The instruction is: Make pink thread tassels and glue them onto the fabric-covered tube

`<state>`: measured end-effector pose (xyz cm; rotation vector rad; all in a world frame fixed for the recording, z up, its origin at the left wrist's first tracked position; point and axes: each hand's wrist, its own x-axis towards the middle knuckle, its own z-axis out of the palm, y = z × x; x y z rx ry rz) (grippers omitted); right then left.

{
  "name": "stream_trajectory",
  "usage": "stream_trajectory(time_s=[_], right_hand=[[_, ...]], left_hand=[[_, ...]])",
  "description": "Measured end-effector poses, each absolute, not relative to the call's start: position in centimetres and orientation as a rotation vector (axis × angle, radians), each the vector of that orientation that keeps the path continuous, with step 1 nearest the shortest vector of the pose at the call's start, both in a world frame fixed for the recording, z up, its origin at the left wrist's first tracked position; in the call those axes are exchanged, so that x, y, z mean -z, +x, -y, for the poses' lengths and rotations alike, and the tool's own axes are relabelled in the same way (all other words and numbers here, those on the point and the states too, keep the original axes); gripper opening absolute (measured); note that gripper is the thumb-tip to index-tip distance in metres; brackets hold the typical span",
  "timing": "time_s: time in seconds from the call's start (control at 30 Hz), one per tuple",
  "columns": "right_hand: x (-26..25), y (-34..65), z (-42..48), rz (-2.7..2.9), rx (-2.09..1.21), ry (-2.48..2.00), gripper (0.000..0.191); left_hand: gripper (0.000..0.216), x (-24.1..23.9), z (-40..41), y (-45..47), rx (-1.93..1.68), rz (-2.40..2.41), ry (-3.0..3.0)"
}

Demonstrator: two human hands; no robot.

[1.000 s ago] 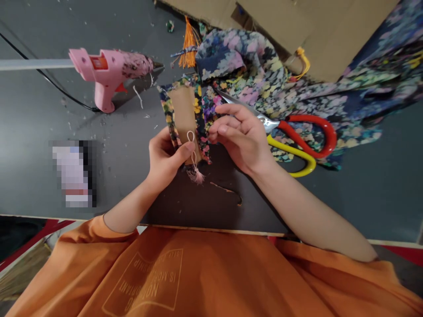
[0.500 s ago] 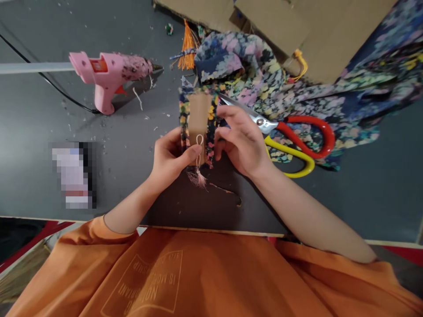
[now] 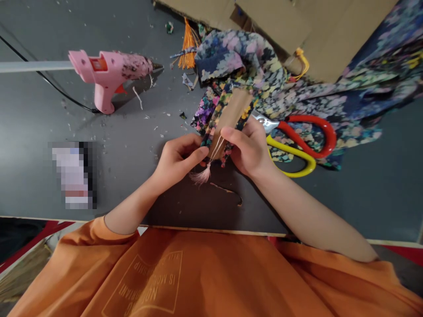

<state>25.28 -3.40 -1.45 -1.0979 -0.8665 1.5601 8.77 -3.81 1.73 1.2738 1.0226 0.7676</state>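
Note:
Between my hands is a fabric-covered cardboard strip (image 3: 234,110), bare brown down the middle with dark floral cloth folded over its edges. It tilts to the upper right. A flap of purple floral cloth (image 3: 205,111) spreads out on its left side. My right hand (image 3: 249,143) grips its right side, thumb pressing the white cord loop onto the cardboard. My left hand (image 3: 183,160) pinches the lower left edge. From the strip's lower end hangs a pale pink tassel (image 3: 202,175). The fingers behind the strip are partly hidden.
Scissors (image 3: 297,141) with red and yellow handles lie right of my hand on crumpled floral fabric (image 3: 244,57). A pink glue gun (image 3: 105,75) rests at left, above a blurred-out object (image 3: 74,176). Cardboard (image 3: 340,35) and an orange tassel (image 3: 187,44) are at the back.
The strip has shifted right and tilted clockwise, showing the purple flap. My right hand has closed on it, its thumb now on the cord; my left thumb has moved to the lower edge.

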Motion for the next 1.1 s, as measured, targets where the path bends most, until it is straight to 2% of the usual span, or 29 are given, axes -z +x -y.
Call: stream_trajectory(time_s=[0.27,0.63,0.83,1.1], right_hand=[[1.33,25.15,3.34,0.762,-1.579,-1.05,0.021],[1.47,24.99,3.2,0.791,-1.506,-1.1,0.023],[1.53,25.08,3.2,0.787,-1.498,-1.069,0.015],[1.58,24.97,3.12,0.783,-1.521,-1.073,0.018]], left_hand=[[0.037,-1.73,3.94,8.51,-0.718,-1.012,1.35],[0.042,-1.54,4.19,8.52,-0.686,-1.09,1.434],[0.044,-1.63,4.21,8.83,-0.706,-1.081,1.406],[0.041,-1.67,4.19,8.72,-0.713,-1.101,1.449]])
